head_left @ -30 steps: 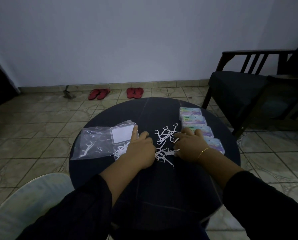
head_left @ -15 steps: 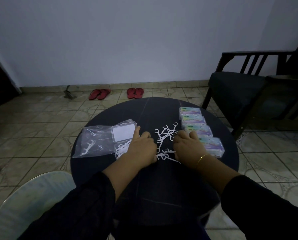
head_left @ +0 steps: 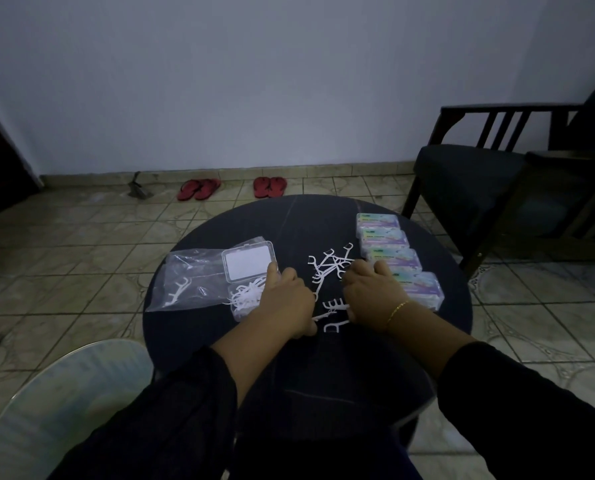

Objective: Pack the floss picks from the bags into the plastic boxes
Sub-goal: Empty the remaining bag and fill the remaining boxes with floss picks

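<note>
Both hands, left [head_left: 284,303] and right [head_left: 372,294], now drawn nearer on the table [head_left: 323,220], raking loose picks [head_left: 329,268] beside the open box [head_left: 246,292]. Fingers curled; whether they pinch picks cannot be told. Judged: gathering proceeds, boxing pending.

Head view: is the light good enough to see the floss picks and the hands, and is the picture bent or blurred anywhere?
Head view: dim, bluish light, no glare; the white floss picks stand out on the dark round table; the left hand and right hand show few details, so their grips are unclear; the wide lens curves the floor tiles and the chair near the edges; the dark sleeves lose detail.
</note>
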